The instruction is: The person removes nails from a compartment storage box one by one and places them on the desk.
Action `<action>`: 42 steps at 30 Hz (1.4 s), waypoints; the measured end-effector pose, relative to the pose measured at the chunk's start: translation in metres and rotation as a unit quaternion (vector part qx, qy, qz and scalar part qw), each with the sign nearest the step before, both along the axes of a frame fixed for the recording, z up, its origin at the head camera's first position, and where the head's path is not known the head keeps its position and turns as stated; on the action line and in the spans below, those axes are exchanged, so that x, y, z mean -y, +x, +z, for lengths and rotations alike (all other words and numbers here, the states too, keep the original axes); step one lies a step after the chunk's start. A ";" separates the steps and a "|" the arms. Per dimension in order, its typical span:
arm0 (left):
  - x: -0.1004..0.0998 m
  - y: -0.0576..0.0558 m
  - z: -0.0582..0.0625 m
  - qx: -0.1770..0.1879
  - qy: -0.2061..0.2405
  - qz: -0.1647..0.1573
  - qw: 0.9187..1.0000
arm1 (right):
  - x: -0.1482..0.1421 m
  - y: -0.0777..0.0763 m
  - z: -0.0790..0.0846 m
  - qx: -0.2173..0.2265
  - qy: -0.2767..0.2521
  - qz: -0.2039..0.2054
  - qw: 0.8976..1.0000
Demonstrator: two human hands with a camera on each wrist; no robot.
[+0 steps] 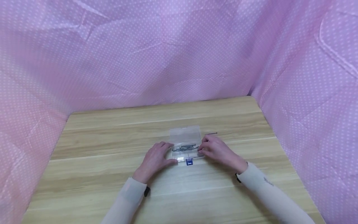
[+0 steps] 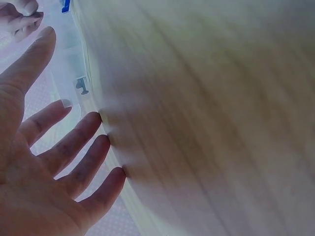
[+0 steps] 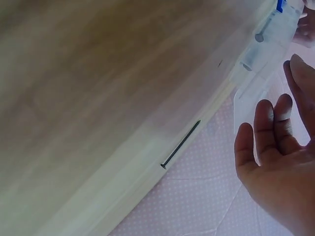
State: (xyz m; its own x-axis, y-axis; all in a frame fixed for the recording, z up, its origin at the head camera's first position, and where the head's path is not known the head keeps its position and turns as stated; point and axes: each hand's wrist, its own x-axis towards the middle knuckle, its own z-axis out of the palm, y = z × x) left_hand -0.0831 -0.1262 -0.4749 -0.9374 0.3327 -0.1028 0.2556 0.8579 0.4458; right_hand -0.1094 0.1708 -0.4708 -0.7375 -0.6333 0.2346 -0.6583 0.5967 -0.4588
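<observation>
A clear plastic box (image 1: 182,155) lies on the table with its lid (image 1: 185,134) folded back to the far side. Inside is a loose pile of nails (image 1: 185,147). A blue latch (image 1: 189,161) sits on the near side. My left hand (image 1: 155,158) is spread round the left end, thumb by the near corner, fingertips by the far one. Over the right end, my right hand (image 1: 217,150) has its thumb and index fingertips close together by the nails' ends; I cannot tell whether they pinch one. In the right wrist view, nail heads (image 3: 260,37) show through the box wall.
A single nail (image 1: 211,133) lies on the wooden table (image 1: 112,133), beyond the right hand. In the right wrist view that loose nail (image 3: 181,145) lies near the table's edge. Pink dotted cloth (image 1: 156,62) hangs along the back and both sides.
</observation>
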 end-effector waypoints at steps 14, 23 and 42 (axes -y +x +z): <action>0.000 0.000 -0.001 0.001 0.001 0.000 1.000 | 0.008 -0.012 0.002 0.045 0.052 0.038 0.997; 0.000 0.002 -0.001 -0.001 0.003 -0.003 1.000 | 0.010 -0.014 0.001 0.010 0.081 0.080 0.993; 0.000 0.003 -0.004 -0.034 0.008 -0.005 0.999 | 0.014 -0.015 0.000 -0.070 0.146 0.081 0.983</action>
